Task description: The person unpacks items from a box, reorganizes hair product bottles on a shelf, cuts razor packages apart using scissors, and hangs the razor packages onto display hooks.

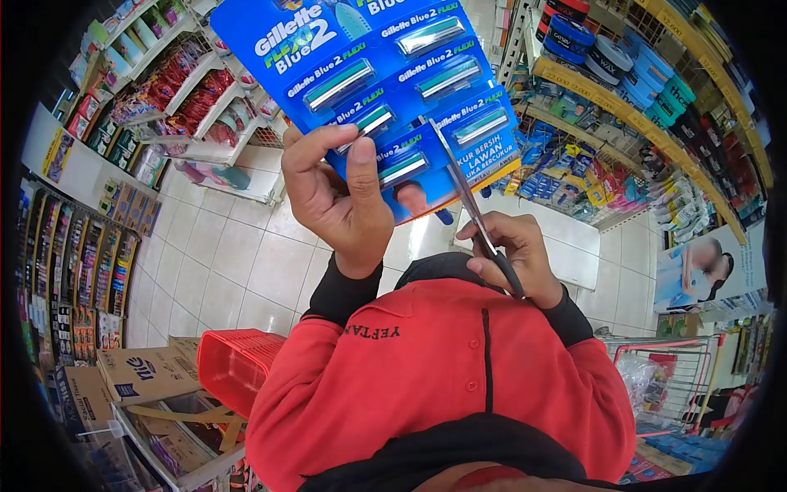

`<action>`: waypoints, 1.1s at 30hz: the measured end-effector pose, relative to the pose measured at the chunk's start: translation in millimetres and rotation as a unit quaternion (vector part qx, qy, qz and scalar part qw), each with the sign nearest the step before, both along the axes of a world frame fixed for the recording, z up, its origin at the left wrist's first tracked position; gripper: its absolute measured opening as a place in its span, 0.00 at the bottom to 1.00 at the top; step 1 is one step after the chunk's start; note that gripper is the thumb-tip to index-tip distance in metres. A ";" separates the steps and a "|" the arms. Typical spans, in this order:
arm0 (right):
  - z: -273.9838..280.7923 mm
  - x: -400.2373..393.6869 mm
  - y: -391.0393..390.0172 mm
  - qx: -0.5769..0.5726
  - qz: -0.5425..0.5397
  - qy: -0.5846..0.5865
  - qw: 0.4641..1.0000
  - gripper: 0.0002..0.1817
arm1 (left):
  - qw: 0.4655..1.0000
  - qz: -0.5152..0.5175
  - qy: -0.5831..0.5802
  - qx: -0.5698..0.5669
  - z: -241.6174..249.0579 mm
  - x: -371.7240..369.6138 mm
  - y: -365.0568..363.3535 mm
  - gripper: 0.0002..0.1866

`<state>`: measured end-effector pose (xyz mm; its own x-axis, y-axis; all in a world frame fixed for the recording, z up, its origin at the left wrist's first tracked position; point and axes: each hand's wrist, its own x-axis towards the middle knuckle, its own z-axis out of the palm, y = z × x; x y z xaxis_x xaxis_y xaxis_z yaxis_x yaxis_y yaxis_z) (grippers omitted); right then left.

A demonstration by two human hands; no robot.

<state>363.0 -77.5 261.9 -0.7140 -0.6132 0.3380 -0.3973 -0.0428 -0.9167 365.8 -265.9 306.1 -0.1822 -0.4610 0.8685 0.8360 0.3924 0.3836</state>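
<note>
A blue card of Gillette Blue 2 Flexi razors (385, 78) is held up in front of my chest, several razors in clear blisters in two columns. My left hand (340, 193) is closed on its lower left edge, the thumb on the front near a blister. My right hand (518, 256) grips a pair of scissors (469, 193) by the dark handles. Their blades point up and lie across the card's lower part, between the two columns. The tip reaches the gap beside the lower right razor. The backs of the razors are hidden behind the card.
Shelves of hair wax jars (611, 61) and hanging packs curve along the right. At the left are racks of small goods (78, 254). A red basket (238, 369) and cardboard boxes (152, 373) stand low left, and a wire trolley (672, 369) low right. White tiled floor (221, 254) lies below.
</note>
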 end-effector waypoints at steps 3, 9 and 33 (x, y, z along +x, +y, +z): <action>2.3 1.6 -0.4 -0.007 -0.003 0.007 1.000 0.15 | 1.000 -0.003 -0.001 0.006 0.1 1.3 0.8 0.07; 5.1 3.3 1.0 0.013 0.009 0.024 1.000 0.16 | 1.000 0.000 -0.009 0.008 0.3 5.7 1.5 0.08; 3.8 8.5 5.7 -0.009 0.005 0.000 1.000 0.20 | 1.000 -0.002 0.001 0.005 3.8 9.3 9.4 0.08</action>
